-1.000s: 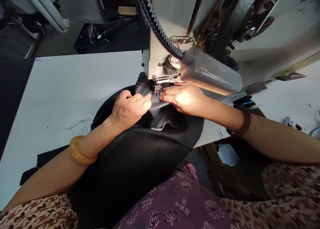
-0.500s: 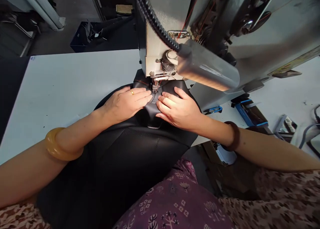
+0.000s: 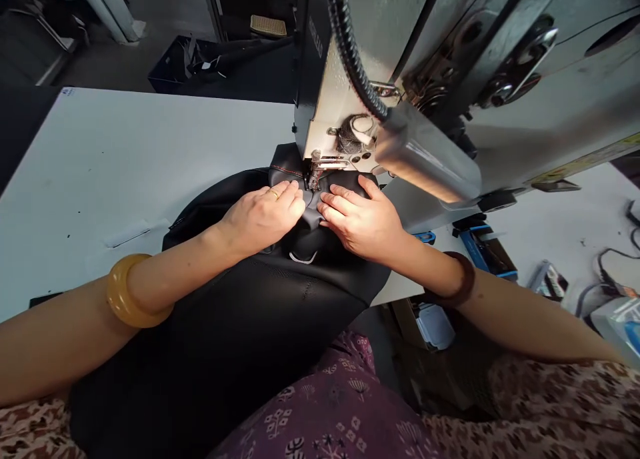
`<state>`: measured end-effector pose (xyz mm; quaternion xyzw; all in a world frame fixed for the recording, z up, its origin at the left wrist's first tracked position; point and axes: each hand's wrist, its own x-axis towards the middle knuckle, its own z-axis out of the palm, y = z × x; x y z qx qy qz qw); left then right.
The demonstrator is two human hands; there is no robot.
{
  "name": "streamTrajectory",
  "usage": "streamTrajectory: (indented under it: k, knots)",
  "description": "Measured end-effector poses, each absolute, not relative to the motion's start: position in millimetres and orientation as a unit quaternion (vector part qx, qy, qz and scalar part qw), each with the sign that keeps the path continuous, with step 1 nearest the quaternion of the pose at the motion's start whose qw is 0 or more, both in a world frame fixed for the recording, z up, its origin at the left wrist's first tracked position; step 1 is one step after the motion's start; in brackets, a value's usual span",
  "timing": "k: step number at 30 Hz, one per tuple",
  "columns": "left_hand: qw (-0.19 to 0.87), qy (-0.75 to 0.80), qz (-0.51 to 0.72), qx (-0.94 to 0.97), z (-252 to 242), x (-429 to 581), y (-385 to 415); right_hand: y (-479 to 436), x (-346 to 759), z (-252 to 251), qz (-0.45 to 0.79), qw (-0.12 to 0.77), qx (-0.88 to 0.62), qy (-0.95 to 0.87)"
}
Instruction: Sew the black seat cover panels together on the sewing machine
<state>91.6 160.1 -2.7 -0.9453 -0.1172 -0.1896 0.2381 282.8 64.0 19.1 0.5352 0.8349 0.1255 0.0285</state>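
Observation:
A black leather-like cover piece (image 3: 260, 312) lies on the white sewing table (image 3: 125, 159) and hangs down over my lap. Its far end sits under the presser foot (image 3: 315, 176) of a grey sewing machine (image 3: 450, 65). My left hand (image 3: 263, 215), with a ring on one finger, presses flat on the fabric just left of the foot. To the right of the foot my right hand (image 3: 363, 220) lies flat on the same fabric, fingers pointing at the needle. A lamp on a black flexible hose (image 3: 425, 155) lights both hands.
A dark bin with scraps (image 3: 185, 69) stands on the floor beyond the table. Right of the machine lie a blue-edged tool (image 3: 483, 245), cables (image 3: 610, 272) and small items. An open box (image 3: 430, 322) sits under the table at my right.
Both hands have gone from pinching the fabric at the foot to lying flat on it, shifting slightly. The view has moved a little; the fabric stays under the foot.

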Motion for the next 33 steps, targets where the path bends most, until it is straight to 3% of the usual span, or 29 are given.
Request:
streamTrajectory:
  k: [9, 21, 28, 33]
  knots:
    - [0.181, -0.165, -0.159, -0.956, -0.7, 96.1, 156.3, 73.6, 288.7, 25.7, 0.112, 0.027, 0.522, 0.845]
    - [0.283, -0.193, -0.163, -0.925, -6.4, 102.5, 149.5, 88.3, 288.1, 38.4, 0.058, 0.065, 0.552, 0.829]
    - [0.201, -0.238, -0.148, -0.939, -7.1, 111.5, 139.4, 81.4, 294.4, 27.3, 0.111, 0.032, 0.521, 0.845]
    - [0.249, -0.182, -0.126, -0.943, -1.2, 104.8, 151.3, 68.3, 273.1, 11.2, 0.168, -0.047, 0.547, 0.819]
